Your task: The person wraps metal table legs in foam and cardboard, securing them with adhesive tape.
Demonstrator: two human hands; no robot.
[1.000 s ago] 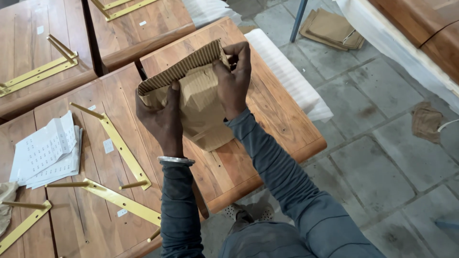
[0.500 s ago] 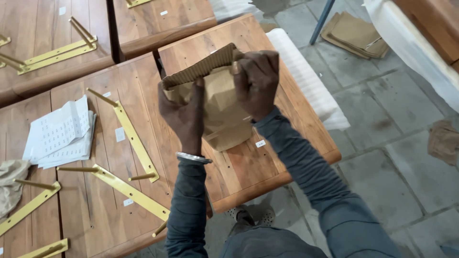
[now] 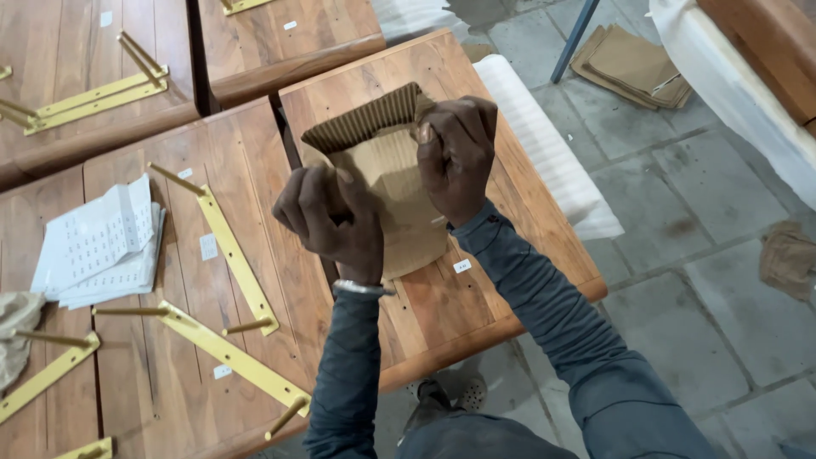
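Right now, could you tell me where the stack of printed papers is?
In the head view, the stack of printed papers lies far left on a wooden panel, beside a brass bracket.

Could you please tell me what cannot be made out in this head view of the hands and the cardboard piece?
- Lower left corner of the cardboard piece: hidden behind the left hand.
- Its upper right corner: covered by the right hand.
- Stack of printed papers: print too small to read.
- Brass bracket at the left: cut off by the frame edge.

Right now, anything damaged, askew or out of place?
Yes: folded cardboard pieces and a crumpled brown scrap lie loose on the floor. The corrugated cardboard in the left hand and right hand is creased.
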